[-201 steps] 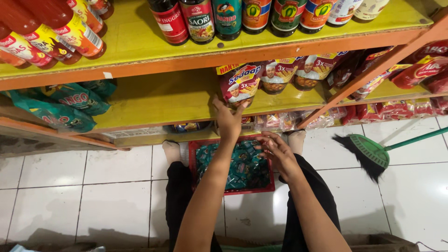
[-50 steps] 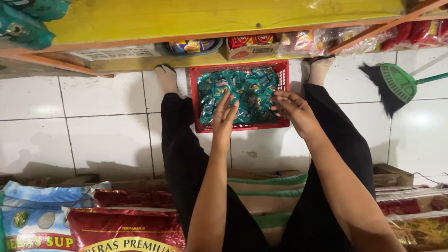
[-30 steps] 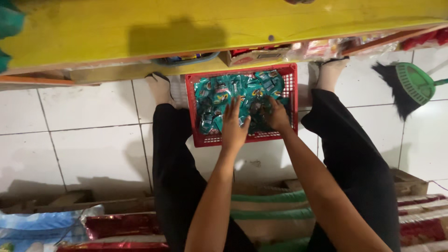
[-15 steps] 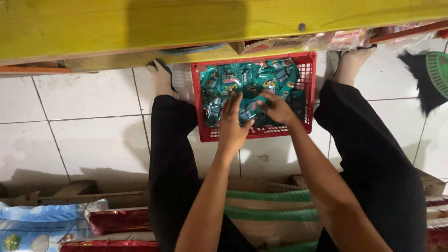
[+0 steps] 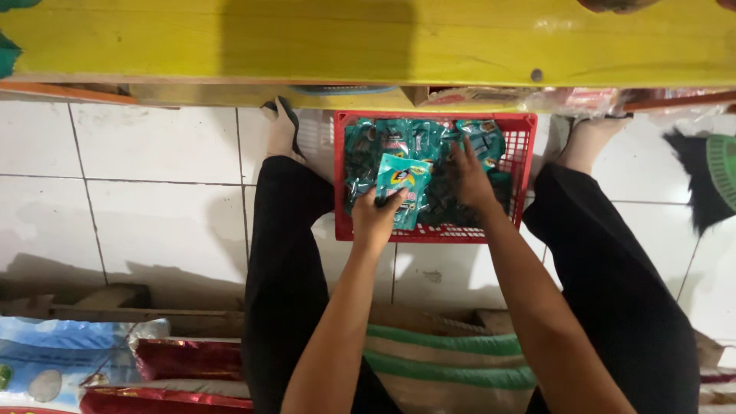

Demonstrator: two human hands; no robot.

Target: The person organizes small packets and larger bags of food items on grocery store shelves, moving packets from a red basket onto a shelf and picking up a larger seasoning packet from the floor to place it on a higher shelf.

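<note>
A red plastic basket (image 5: 524, 138) sits on the white tiled floor between my feet, filled with several teal sachets (image 5: 377, 146). My left hand (image 5: 376, 218) is closed on one teal sachet (image 5: 402, 184) and holds it just above the basket. Reaching into the basket, my right hand (image 5: 469, 175) has its fingers spread among the sachets on the right side. I cannot tell whether it grips any of them. My black trouser legs run down both sides of the basket.
A yellow wooden shelf edge (image 5: 368, 46) runs across the top, directly over the basket. A green broom head (image 5: 719, 165) lies at the right. Striped and printed sacks (image 5: 452, 360) are stacked below me, with a blue-white bag (image 5: 54, 360) at the lower left.
My view dropped from the shelves to the floor basket. Both hands went down into the basket, and my left hand has lifted one teal sachet clear of the pile.
</note>
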